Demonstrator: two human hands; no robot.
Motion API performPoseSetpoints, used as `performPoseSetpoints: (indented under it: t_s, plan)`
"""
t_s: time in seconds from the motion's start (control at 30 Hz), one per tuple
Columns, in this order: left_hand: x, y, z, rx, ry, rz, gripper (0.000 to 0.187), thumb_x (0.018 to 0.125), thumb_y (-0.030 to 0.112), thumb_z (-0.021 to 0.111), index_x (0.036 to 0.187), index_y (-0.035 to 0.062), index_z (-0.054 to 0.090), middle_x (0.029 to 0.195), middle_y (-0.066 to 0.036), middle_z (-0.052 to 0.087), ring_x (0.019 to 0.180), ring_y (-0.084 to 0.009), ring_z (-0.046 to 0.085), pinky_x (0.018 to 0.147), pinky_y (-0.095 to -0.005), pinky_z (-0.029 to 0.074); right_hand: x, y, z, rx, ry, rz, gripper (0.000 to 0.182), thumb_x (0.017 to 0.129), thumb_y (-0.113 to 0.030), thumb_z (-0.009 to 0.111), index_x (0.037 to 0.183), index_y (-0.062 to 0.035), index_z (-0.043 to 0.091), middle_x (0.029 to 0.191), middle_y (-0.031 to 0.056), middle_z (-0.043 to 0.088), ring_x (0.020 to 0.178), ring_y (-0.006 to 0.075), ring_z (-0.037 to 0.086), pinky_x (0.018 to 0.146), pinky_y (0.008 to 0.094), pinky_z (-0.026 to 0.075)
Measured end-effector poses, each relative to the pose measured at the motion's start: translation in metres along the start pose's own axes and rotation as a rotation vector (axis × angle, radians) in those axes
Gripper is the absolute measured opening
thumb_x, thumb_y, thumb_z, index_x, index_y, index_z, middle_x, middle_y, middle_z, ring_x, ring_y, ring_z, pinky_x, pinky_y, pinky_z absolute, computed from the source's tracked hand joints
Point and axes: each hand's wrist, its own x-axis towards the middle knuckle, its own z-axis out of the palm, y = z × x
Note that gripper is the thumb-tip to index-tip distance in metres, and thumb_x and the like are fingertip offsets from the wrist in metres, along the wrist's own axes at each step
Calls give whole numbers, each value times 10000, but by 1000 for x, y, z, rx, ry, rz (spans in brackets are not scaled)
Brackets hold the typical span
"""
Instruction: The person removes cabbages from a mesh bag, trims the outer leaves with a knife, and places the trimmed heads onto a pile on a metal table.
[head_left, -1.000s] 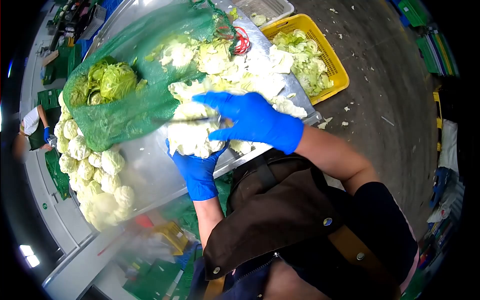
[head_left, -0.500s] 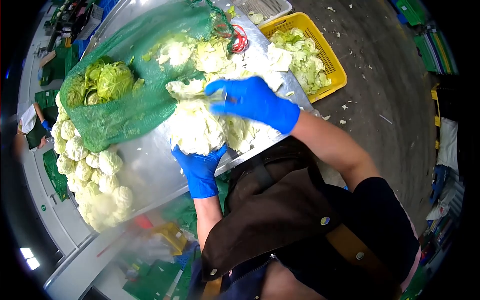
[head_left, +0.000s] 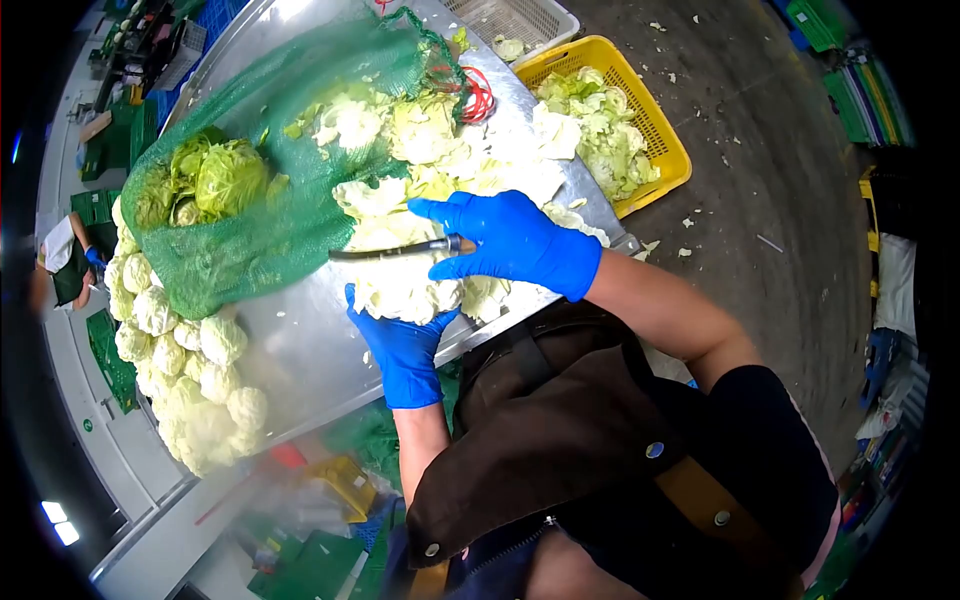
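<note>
My right hand [head_left: 520,242], in a blue glove, is closed on the handle of a knife [head_left: 390,251]. Its dark, slightly curved blade points left across a pale cabbage [head_left: 405,290]. Beneath that cabbage, my left hand [head_left: 402,352], also gloved in blue, grips it from the near side; part of its fingers is hidden. Loose cabbage leaves [head_left: 485,175] lie around and beyond it on the metal table [head_left: 300,340]. To the left spreads a green net bag [head_left: 290,235] with greener cabbages [head_left: 230,182] inside.
Trimmed cabbages [head_left: 190,370] are piled along the table's left edge. Beyond the right edge stand a yellow crate [head_left: 655,130] of leaves and a white crate [head_left: 545,18]. Red string [head_left: 478,95] lies by the net. A co-worker [head_left: 68,260] stands far left.
The knife, blurred and hardly visible before, now shows plainly across the cabbage. My right hand has shifted slightly down and slowed. My left hand still holds the cabbage.
</note>
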Motion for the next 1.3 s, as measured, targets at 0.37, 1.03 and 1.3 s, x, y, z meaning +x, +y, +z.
performPoseSetpoints:
  t_s: [0.37, 1.03, 1.3]
  plan:
    - [10, -51, -18, -491, -43, -302, 738, 652, 330, 759, 1287, 68, 491, 1203, -70, 611, 1115, -225, 577, 995, -392, 429, 25, 48, 22, -267, 88, -182, 227, 813, -276, 608, 956, -99, 599, 804, 123, 640, 689, 321, 645, 615, 440, 520]
    - [2, -25, -8, -570, 127, -218, 637, 926, 469, 402, 1410, 57, 384, 1399, -141, 463, 1262, -304, 475, 1058, -457, 387, 28, 70, -45, 863, 332, 474, 244, 862, -180, 705, 1051, -37, 646, 833, 17, 651, 696, 39, 524, 632, 227, 476]
    - [1, -27, -29, -574, 186, -131, 671, 888, 485, 494, 1401, 61, 400, 1393, -100, 473, 1246, -264, 492, 1042, -434, 399, 0, 19, 3, 179, 333, -361, 412, 795, -241, 747, 1181, -153, 633, 1174, 78, 653, 690, 225, 683, 650, 297, 552]
